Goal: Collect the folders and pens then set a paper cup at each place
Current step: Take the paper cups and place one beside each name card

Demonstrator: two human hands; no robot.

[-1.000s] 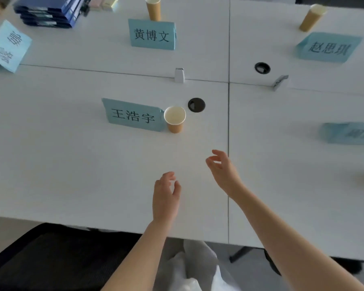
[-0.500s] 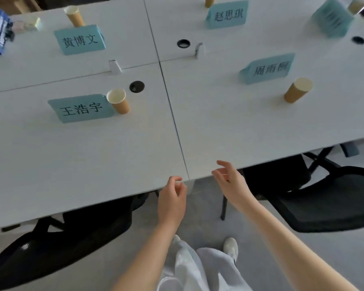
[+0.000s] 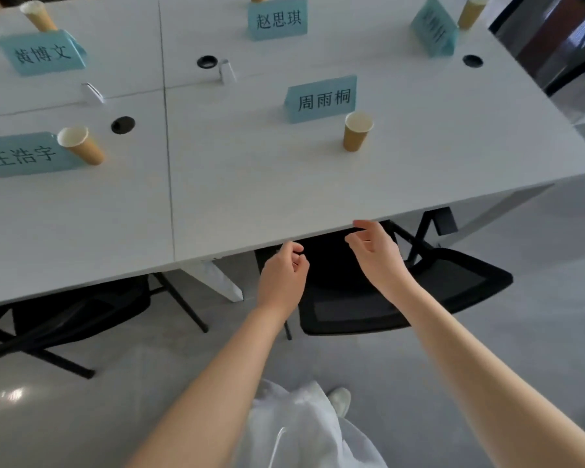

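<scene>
Brown paper cups stand on the white table. One cup is in front of a blue name card. Another cup stands beside the left name card. Two more cups are at the far side, and the base of one more peeks in at the top edge. My left hand hangs below the table's near edge with fingers loosely curled, holding nothing. My right hand is beside it with fingers apart, empty. No folders or pens show.
Further blue name cards stand at the back. Black cable holes dot the table. A black mesh chair is tucked under the near edge, another chair to the left. Grey floor lies below.
The view has swung right and back from the table. Both hands have come off the tabletop to below its near edge. The stacked blue folders at the far left have left the view.
</scene>
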